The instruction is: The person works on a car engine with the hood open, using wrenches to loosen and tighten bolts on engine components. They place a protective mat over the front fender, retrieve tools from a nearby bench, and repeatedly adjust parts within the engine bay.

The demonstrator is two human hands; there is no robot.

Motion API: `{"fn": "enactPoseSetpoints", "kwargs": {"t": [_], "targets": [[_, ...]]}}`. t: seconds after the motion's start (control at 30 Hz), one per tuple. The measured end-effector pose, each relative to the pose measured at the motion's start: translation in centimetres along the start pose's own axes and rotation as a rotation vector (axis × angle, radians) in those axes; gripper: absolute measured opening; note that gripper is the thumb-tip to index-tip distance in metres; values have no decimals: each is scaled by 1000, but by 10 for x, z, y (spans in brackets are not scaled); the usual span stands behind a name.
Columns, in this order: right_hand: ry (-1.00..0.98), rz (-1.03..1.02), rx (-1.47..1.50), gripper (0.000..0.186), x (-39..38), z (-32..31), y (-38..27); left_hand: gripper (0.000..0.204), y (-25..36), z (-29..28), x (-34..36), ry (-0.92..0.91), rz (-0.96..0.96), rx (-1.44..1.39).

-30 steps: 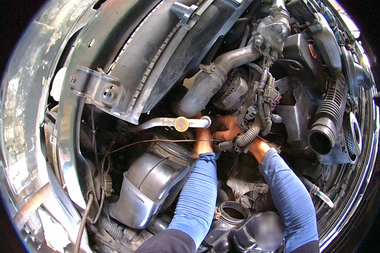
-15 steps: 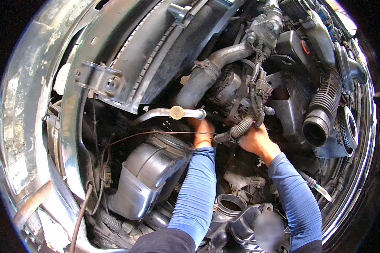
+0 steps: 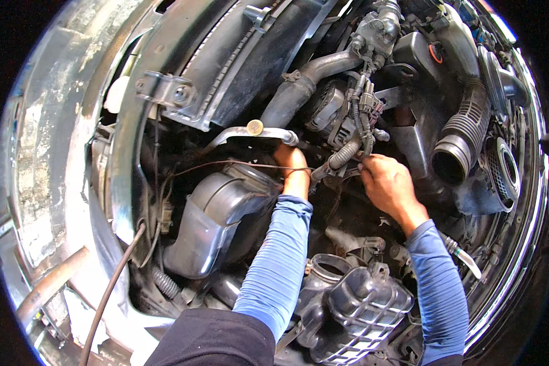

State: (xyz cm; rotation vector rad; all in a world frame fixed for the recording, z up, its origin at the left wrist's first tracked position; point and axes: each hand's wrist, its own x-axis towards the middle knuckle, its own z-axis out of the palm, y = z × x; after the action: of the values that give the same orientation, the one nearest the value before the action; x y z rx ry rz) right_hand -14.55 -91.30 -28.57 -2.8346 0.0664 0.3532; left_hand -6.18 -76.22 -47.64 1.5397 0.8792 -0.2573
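My left hand (image 3: 293, 160) reaches down into the engine bay beside a bent metal pipe (image 3: 241, 132) with a yellow cap; its fingers are hidden under the pipe's end. A thin brown wire (image 3: 226, 166) runs across in front of its wrist. My right hand (image 3: 387, 183) is at the corrugated wiring conduit (image 3: 346, 152), back of the hand up, fingers curled in together at the conduit's lower right side. What lies between those fingertips is too hidden to make out. Just beyond both hands sits the alternator (image 3: 329, 110).
A black plastic air duct (image 3: 216, 207) stands left of my left forearm. The radiator (image 3: 250, 67) lies at the far left, with a metal bracket (image 3: 165, 89) at its corner. An open-ended ribbed intake hose (image 3: 466, 131) is at right; a black ribbed plastic housing (image 3: 369, 302) sits between my forearms.
The view has shifted, so the engine parts sit higher. My right hand has drawn back to the right from under the conduit and shows more fully. My left hand stays by the pipe.
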Motion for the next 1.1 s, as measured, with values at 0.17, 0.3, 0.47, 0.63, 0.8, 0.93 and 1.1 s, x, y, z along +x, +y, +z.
{"fn": "enactPoseSetpoints", "kwargs": {"t": [0.17, 0.3, 0.47, 0.63, 0.8, 0.93, 1.1], "targets": [[-77, 39, -144, 17, -9, -49, -17, 48, 14, -3, -19, -78, -30, 47], [22, 69, -152, 21, -22, -82, -33, 53, 21, -6, -28, -108, -74, 96], [78, 112, -165, 22, -38, -102, -37, 59, 14, -5, -39, -118, -160, 188], [176, 107, -121, 26, -53, -109, -47, 54, -15, -45, -60, -475, 317, 248], [188, 161, -34, 23, -67, -143, -94, 55, 30, -77, -111, -350, 247, 509], [328, 35, 35, 18, -81, -141, -119, 60, 68, -107, -126, -578, 204, 739], [301, -1, -10, 12, -86, -119, -156, 52, 167, -150, -176, -961, -401, 26]]}}
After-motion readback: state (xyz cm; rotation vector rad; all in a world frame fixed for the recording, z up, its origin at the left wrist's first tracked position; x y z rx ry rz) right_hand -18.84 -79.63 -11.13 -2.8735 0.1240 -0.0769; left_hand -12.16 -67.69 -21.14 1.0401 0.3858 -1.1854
